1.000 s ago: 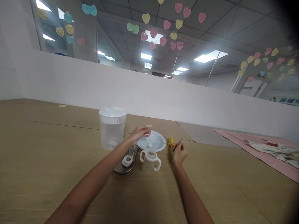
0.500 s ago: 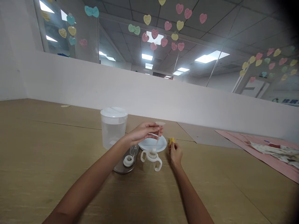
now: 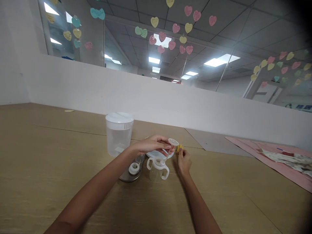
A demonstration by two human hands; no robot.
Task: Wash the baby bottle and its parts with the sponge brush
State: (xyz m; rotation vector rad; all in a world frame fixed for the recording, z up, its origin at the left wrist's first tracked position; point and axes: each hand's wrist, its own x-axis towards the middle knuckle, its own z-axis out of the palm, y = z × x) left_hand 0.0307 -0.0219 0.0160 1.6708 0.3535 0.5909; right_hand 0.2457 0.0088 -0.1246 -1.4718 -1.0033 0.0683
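Observation:
My left hand (image 3: 151, 145) pinches a thin clear straw piece with a round white disc top (image 3: 172, 142), tilted to the right over a clear two-handled baby cup (image 3: 157, 168). Its lower end reaches into the cup's mouth. My right hand (image 3: 184, 162) is closed round the stem of a small yellow brush (image 3: 179, 148) just right of the cup. Behind the cup lies a white plate (image 3: 152, 154), mostly hidden by my left hand.
A tall clear pitcher with a white lid (image 3: 119, 133) stands left of the plate. A round metal dish (image 3: 128, 175) holds a white cap (image 3: 133, 168) and a clear part. A pink cloth with printed fabric (image 3: 280, 156) lies at the far right on the wooden table (image 3: 48, 156).
My left hand has moved right and lowered, tilting the straw piece from upright to slanted over the cup. My right hand has closed in on the yellow brush and shifted slightly left.

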